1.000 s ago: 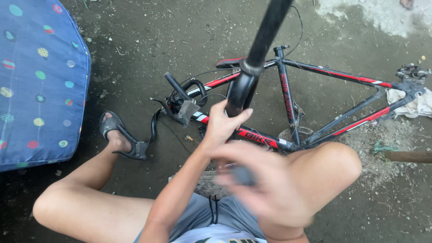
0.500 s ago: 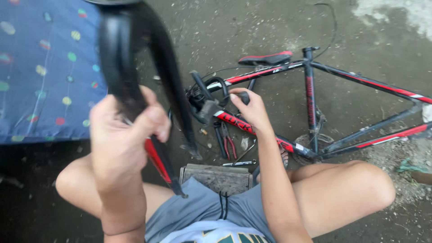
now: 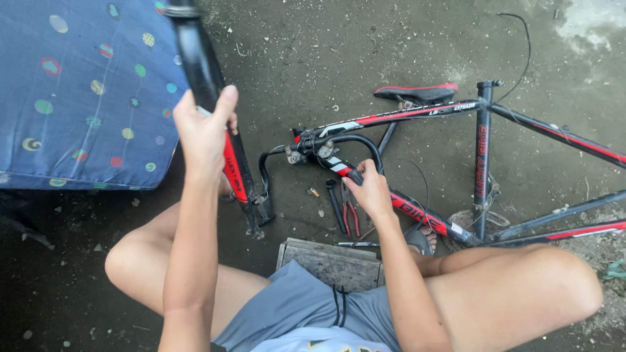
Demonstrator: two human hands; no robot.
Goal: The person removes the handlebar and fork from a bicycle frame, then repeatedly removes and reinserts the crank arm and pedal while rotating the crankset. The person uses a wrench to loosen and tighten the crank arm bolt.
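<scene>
The left hand (image 3: 203, 133) is closing its grip around the black-and-red fork (image 3: 222, 140), holding it upright beside the knee, while the right hand (image 3: 370, 191) is clasping the bike frame (image 3: 417, 114) lying on the ground, apparently steadying it, just above the pliers (image 3: 351, 218)

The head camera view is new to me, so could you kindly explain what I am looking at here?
The camera sits on a person's head and looks down at their own arms, bare knees and grey shorts. They sit on a low wooden block on a dirty concrete floor. The left hand grips a black and red bicycle fork, held up off the floor. The right hand rests on the front end of a black and red bike frame that lies flat on the ground. Red-handled pliers and a dark tool lie beside that hand. A blue dotted cloth covers the upper left.
</scene>
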